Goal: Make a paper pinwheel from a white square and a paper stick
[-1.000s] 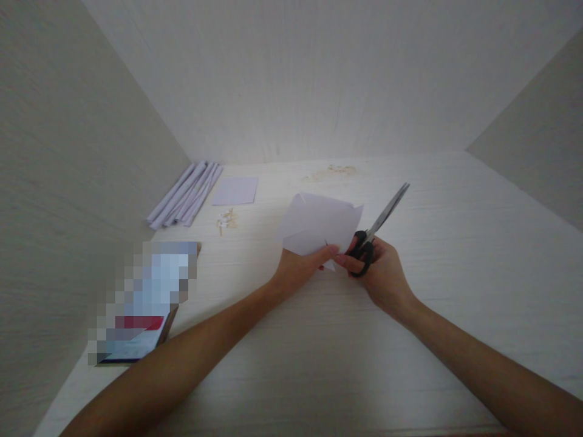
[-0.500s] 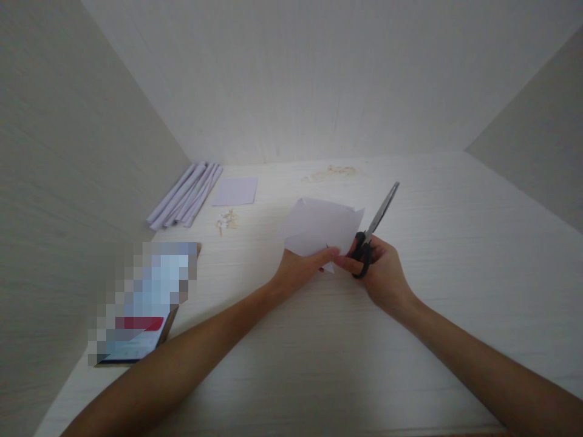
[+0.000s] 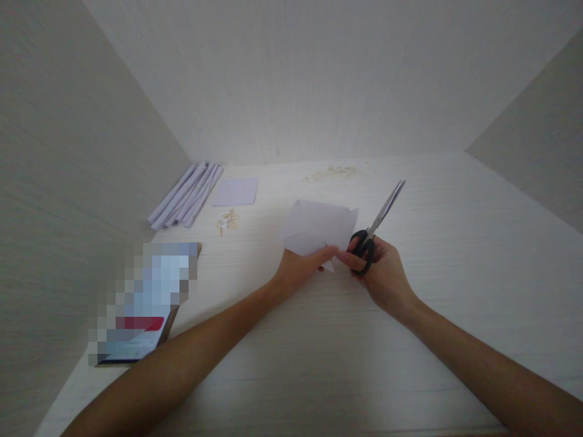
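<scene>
A white sheet of paper (image 3: 319,223), with a small cut or notch near its lower edge, is pinched in my left hand (image 3: 303,264), thumb on top. My right hand (image 3: 380,267) is closed round the black handles of a pair of scissors (image 3: 379,220). The blades point up and away to the right, together and clear of the paper. The thumb tips of both hands lie close to each other at the paper's lower right corner; I cannot tell whether they touch.
Several rolled white paper tubes (image 3: 186,197) lie at the far left beside a square sheet (image 3: 235,191). Small pale scraps (image 3: 226,221) sit before it, and more bits (image 3: 334,173) by the back wall. A device with a lit, blurred screen (image 3: 150,297) lies near my left forearm.
My right hand and the scissors have shifted slightly to the right, away from the paper. The paper's right edge has moved a little left. My left hand has barely moved.
</scene>
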Demonstrator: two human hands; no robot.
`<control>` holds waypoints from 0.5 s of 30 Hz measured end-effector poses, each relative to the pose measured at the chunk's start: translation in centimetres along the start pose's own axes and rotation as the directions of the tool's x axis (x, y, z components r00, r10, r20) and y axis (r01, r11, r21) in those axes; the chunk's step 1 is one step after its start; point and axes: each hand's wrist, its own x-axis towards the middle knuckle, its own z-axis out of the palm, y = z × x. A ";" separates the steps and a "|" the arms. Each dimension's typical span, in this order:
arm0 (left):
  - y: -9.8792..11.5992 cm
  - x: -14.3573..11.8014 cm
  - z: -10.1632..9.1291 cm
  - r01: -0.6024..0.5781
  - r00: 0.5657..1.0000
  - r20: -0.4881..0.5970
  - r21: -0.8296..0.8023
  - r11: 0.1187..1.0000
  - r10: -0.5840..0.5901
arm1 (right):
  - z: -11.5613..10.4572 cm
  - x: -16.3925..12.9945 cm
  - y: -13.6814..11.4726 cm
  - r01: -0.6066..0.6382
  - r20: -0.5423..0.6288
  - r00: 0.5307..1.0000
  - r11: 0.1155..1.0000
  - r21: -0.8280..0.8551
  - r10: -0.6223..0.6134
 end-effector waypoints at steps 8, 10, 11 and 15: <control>-0.8 0.5 -0.2 -0.016 1.000 -0.009 0.003 1.000 0.016 | 0.0 0.1 0.2 0.004 -0.024 1.000 1.000 0.017 -0.004; -0.7 0.8 -0.4 -0.036 0.999 -0.034 -0.027 0.999 0.035 | -0.1 0.0 0.0 0.000 0.015 1.000 1.000 0.024 0.000; -0.5 0.9 -0.5 -0.046 0.998 -0.054 -0.060 0.997 0.042 | -0.1 -0.1 -0.1 -0.007 0.052 0.999 1.000 0.029 0.005; 0.8 1.5 -1.4 -0.077 0.991 -0.127 -0.219 0.973 0.050 | -0.1 -0.8 -0.8 -0.101 0.274 0.958 0.994 0.031 0.089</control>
